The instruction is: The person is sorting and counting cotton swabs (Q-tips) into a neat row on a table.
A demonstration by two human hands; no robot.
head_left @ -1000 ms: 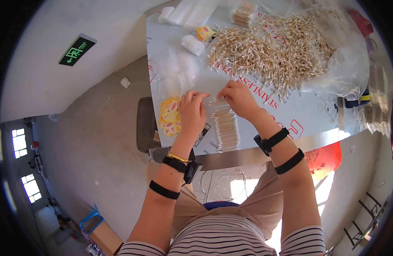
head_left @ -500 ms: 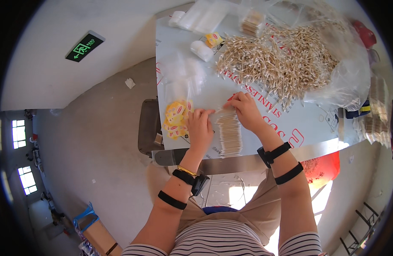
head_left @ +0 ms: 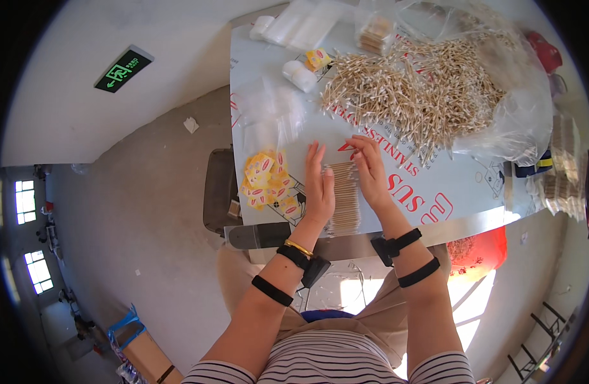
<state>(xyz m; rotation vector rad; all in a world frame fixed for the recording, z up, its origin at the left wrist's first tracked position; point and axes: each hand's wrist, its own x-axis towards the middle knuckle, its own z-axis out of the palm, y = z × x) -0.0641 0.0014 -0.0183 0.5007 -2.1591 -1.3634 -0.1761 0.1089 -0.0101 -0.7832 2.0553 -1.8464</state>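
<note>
A flat row of cotton swabs (head_left: 344, 201) lies side by side near the table's front edge, sticks running left to right. My left hand (head_left: 319, 185) stands on edge along the left ends of the row, fingers stretched forward. Along the right ends, my right hand (head_left: 371, 171) faces it, fingers extended and slightly bent. Both palms turn inward with the swabs between them; whether they press on the tips I cannot tell. Just left of my left hand sits a pile of small yellow labels (head_left: 266, 179). Beyond both hands spreads a big loose heap of cotton swabs (head_left: 422, 96).
Clear plastic bags (head_left: 269, 112) lie left of the heap, with a white roll-like bundle (head_left: 299, 76) behind them. A bag holding swabs (head_left: 374, 33) stands at the back. Large crumpled clear plastic (head_left: 525, 121) borders the heap on the right. A dark stool (head_left: 219, 192) stands beside the table's left edge.
My hands have gone from fingering the far end of the row to flanking its two sides, fingers straightened. My left hand has moved right, off the yellow labels.
</note>
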